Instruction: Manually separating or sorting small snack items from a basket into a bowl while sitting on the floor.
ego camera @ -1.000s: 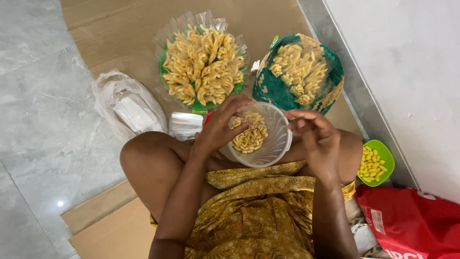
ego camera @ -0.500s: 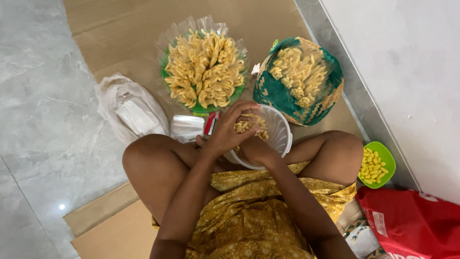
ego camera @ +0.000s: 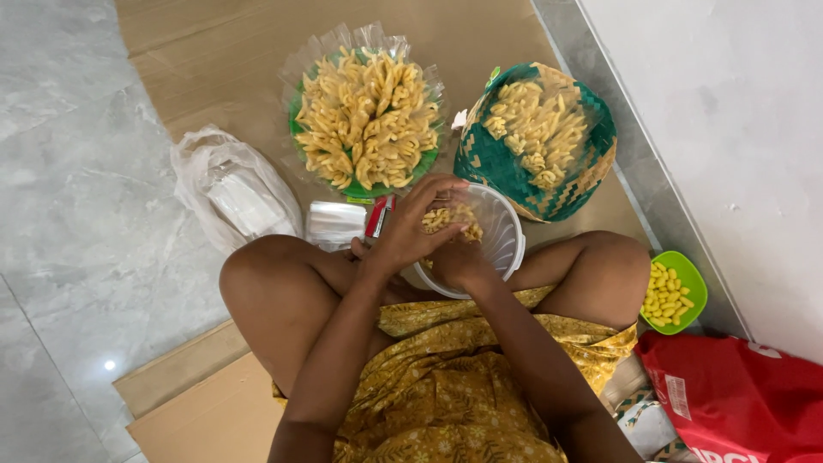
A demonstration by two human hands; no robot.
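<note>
Nearest the camera, over the person's crossed legs and yellow patterned cloth (ego camera: 446,386), both forearms reach forward to a clear plastic container (ego camera: 501,244) that sits tilted in the lap between the knees. Her left hand (ego camera: 416,227) curls over the container's near-left rim, fingers bent and spread across the opening, resting on or just above the pale yellow snack pieces (ego camera: 446,219) inside; whether it pinches any piece cannot be told. The right hand (ego camera: 459,261) sits low against the container's near side, loosely closed around its wall, with its fingers mostly hidden behind the left wrist. Just left of the container, a small red-and-white packet (ego camera: 377,219) and a folded clear plastic sheet (ego camera: 334,225) lie on the brown cardboard (ego camera: 214,60) that covers the floor. Farther left lies a crumpled white plastic bag (ego camera: 231,189), partly on the grey marble floor (ego camera: 77,214). To the right of the right knee, a small green bowl (ego camera: 693,283) of yellow pieces stands near the wall, and a red bag (ego camera: 737,394) lies just beside it toward the camera. Beyond the container, a green plate (ego camera: 424,159) lined with clear plastic is heaped with the same pale snack, and to its right a green woven basket (ego camera: 506,163) holds another heap, tilted toward the white wall (ego camera: 729,129).
</note>
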